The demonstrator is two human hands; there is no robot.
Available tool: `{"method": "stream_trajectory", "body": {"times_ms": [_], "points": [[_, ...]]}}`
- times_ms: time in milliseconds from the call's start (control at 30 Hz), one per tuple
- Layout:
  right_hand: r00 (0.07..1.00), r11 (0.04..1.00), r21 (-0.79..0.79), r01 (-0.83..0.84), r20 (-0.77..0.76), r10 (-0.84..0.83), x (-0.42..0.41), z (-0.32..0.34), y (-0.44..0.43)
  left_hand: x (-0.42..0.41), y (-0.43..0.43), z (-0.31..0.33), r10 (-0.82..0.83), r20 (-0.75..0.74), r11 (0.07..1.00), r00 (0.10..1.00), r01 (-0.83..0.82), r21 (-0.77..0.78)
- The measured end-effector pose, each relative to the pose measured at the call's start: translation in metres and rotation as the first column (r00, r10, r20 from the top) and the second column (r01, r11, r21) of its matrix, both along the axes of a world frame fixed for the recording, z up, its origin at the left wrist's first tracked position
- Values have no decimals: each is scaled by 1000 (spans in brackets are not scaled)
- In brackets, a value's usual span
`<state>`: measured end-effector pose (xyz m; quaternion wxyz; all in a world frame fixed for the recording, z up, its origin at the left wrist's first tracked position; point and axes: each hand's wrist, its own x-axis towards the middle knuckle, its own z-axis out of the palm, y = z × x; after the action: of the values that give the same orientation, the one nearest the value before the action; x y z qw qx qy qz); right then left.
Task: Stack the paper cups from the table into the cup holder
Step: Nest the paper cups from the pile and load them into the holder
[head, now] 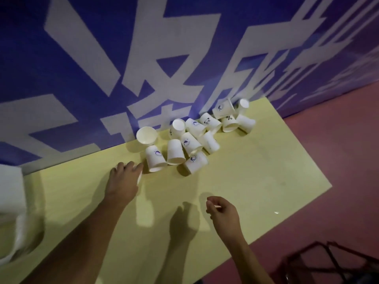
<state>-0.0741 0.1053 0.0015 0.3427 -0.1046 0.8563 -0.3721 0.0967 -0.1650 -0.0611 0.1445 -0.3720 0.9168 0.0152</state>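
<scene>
Under left hand (123, 182), cup (140, 178) mostly hidden. At 9 o'clock, white blurred object (11, 193) cut off. At 5 o'clock, dark frame (328, 263) cropped.
</scene>
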Motion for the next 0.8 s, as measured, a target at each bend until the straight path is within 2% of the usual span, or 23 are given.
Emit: {"method": "stream_trajectory", "body": {"times_ms": [133, 200, 233, 300, 333, 400, 500, 567, 667, 800], "points": [[987, 996, -7, 93, 133, -92, -52, -10, -34, -4, 2, 14, 96, 20, 994, 995, -97, 54], [952, 985, 23, 171, 252, -171, -76, -16, -62, -9, 4, 25, 274, -49, 951, 960, -263, 161], [921, 977, 40, 211, 328, -212, -88, -21, -75, -13, 8, 34, 419, -143, 889, 897, -373, 266], [827, 965, 59, 256, 504, -250, -104, -27, -98, -19, 26, 56, 653, -335, 741, 679, -484, 466], [762, 956, 65, 285, 590, -267, -110, -32, -108, -21, 38, 65, 714, -396, 691, 577, -489, 533], [655, 930, 53, 363, 696, -295, -115, -48, -125, -22, 62, 80, 756, -447, 649, 477, -468, 599], [628, 887, -2, 462, 706, -326, -119, -66, -134, -12, 88, 89, 804, -434, 589, 406, -444, 675], [649, 884, -15, 468, 685, -332, -113, -63, -133, 1, 96, 89, 835, -408, 545, 368, -464, 698], [742, 906, -19, 422, 581, -334, -105, -65, -124, 22, 100, 88, 855, -393, 517, 338, -497, 697], [899, 958, 43, 283, 337, -281, -95, -70, -115, 56, 94, 89, 867, -396, 499, 303, -520, 694]]}}
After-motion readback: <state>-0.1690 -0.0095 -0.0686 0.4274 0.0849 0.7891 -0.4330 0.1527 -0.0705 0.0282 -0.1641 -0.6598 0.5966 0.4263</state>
